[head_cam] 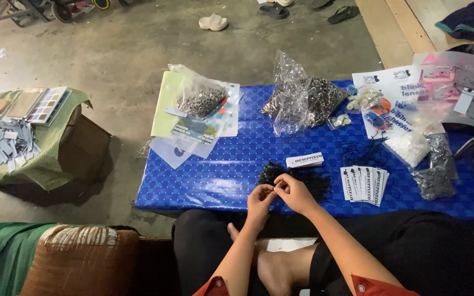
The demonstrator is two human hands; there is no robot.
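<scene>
My left hand (260,200) and my right hand (294,193) meet at the near edge of a low table covered in blue cloth (215,175). Their fingertips pinch together around something small and dark; what it is cannot be made out. Just beyond the hands lies a heap of thin black cords (297,178). A small stack of white printed tags (304,160) rests behind the heap. More white tags (364,185) are fanned out to the right of my right hand.
Clear bags of small metal rings (201,98) (303,98) sit at the table's far side, with white beads (410,147), printed sheets (396,82) and a grey bag (434,178) on the right. A green-covered box (34,159) with paper strips stands left. Sandals (213,22) lie on the floor.
</scene>
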